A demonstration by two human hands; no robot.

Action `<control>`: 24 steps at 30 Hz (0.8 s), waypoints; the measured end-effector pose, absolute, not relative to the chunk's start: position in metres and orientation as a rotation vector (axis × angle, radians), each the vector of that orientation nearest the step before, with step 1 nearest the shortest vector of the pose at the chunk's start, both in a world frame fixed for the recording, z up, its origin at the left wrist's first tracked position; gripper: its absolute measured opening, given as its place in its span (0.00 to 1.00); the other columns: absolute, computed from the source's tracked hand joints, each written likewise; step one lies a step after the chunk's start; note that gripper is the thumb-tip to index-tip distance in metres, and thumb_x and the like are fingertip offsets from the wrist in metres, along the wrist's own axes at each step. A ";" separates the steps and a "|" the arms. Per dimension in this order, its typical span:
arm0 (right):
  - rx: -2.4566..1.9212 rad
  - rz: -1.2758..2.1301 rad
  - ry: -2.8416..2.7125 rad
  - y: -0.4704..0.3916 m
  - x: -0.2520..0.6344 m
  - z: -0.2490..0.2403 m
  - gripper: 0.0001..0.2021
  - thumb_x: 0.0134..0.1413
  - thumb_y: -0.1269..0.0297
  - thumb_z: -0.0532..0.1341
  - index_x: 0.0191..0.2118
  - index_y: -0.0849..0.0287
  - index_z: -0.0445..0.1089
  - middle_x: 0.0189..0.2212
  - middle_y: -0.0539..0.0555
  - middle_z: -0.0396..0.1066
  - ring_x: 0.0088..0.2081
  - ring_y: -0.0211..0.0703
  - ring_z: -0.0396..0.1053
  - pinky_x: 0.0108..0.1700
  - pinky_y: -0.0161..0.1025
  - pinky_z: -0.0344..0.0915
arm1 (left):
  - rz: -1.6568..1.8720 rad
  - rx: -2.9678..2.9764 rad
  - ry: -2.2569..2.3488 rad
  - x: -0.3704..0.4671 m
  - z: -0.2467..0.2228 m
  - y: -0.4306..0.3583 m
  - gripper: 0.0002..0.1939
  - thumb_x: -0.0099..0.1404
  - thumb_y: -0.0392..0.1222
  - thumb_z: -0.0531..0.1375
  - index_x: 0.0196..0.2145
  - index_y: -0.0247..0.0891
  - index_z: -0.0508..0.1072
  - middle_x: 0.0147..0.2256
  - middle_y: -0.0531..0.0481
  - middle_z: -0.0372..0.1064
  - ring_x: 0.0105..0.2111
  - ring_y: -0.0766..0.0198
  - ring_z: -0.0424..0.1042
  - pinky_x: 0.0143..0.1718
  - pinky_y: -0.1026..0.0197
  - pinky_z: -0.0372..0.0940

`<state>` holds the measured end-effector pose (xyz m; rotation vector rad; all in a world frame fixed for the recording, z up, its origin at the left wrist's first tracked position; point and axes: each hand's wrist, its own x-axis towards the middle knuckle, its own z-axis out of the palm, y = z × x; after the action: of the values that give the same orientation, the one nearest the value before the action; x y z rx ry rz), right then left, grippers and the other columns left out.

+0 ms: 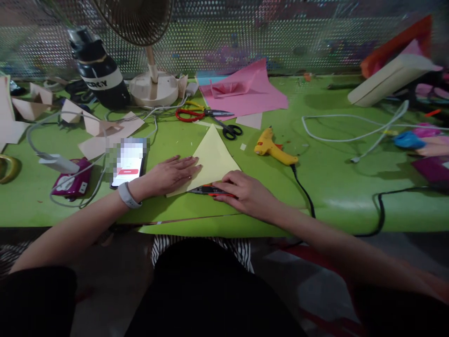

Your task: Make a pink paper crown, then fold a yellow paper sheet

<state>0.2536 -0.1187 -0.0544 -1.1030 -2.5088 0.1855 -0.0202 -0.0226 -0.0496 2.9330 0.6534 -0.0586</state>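
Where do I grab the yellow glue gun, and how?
I'd take the glue gun by its handle, from the near right side. It lies flat, and the slim handle sticks out rightward from the bulkier body, slanting slightly nearer. Mind the black cord at the handle's end.

We see a pale yellow sheet of paper (214, 154) at the near side of a green tabletop (168, 135), triangular in outline, its sharp peak pointing away from us and its long near edge slanting up to the right. Its face looks smooth, its lower left corner partly covered. Along that near edge we find a slim dark cutter (203, 190) with red-orange parts, lying nearly crosswise, its right end hidden. We cannot tell whether its left tip sits beneath the paper.
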 end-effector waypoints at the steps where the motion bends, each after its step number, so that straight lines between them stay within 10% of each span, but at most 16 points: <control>1: -1.093 0.192 -2.512 -0.119 0.253 -0.054 0.18 0.66 0.57 0.57 0.51 0.65 0.75 0.37 0.61 0.71 0.38 0.49 0.68 0.41 0.46 0.69 | -0.058 2.934 0.654 -0.020 -0.050 -0.023 0.25 0.78 0.41 0.42 0.70 0.40 0.49 0.70 0.44 0.45 0.70 0.59 0.46 0.67 0.48 0.48; 24: -0.839 0.222 -2.617 -0.122 0.221 -0.052 0.14 0.65 0.61 0.58 0.49 0.64 0.75 0.37 0.61 0.71 0.37 0.48 0.66 0.36 0.43 0.67 | -0.075 2.951 0.667 -0.020 -0.051 -0.023 0.25 0.78 0.42 0.42 0.69 0.38 0.51 0.70 0.43 0.45 0.70 0.60 0.46 0.68 0.49 0.46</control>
<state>0.2210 -0.1217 -0.0518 -0.8394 -2.6173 0.2220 -0.0204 -0.0229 -0.0512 2.9507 0.6667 -0.0754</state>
